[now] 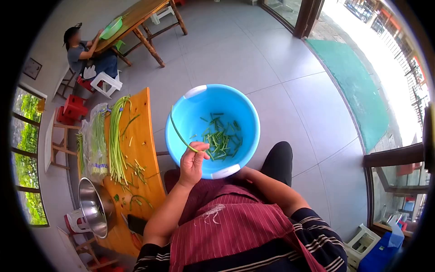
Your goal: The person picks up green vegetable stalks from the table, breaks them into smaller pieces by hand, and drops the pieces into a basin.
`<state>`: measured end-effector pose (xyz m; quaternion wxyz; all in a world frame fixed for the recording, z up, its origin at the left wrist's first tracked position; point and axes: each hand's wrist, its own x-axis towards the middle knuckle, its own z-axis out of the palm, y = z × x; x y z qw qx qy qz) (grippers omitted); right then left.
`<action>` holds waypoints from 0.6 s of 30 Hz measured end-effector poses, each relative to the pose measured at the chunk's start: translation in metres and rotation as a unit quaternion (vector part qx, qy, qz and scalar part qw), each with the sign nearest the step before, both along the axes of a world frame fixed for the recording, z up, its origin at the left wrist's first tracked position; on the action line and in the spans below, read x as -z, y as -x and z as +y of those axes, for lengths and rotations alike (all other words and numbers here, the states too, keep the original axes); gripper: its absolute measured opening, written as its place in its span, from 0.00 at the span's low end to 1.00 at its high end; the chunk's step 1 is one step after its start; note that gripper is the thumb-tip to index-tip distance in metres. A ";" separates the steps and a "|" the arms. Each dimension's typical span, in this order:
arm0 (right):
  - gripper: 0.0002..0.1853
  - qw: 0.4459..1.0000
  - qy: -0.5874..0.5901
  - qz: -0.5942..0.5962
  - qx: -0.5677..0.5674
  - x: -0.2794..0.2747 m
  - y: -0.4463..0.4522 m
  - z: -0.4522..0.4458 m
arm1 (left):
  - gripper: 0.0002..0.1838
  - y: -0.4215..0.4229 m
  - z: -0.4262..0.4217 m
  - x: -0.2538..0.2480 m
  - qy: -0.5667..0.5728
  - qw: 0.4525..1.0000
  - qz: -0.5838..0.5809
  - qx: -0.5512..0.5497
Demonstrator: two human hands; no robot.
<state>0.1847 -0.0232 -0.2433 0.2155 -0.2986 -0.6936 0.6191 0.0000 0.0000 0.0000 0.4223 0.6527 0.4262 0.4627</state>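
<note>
My left hand (194, 164) is closed in a pinch on a long green garlic scape (177, 131), which curves up over the basin's left side. Below it, the light blue basin (181, 97) holds many short cut green pieces (220, 143). At the basin's near rim, my right hand (244, 174) shows only in part; its fingers are hidden behind the rim. On the wooden table (142, 118) to the left lies a bundle of long scapes (116, 140), with short trimmings (137, 171) beside it.
A steel bowl (86, 208) sits at the table's left edge, near a black flat object (137, 224). More stems lie in a plastic bag (98, 140). Across the room a seated person (81, 54) has hands at a green basin (111, 28). A white stool (107, 84) stands nearby.
</note>
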 end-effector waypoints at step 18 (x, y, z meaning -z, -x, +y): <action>0.26 0.835 0.295 0.027 0.463 -0.153 -0.004 0.010 | 0.17 0.047 -0.002 0.058 0.009 0.995 0.049 -0.086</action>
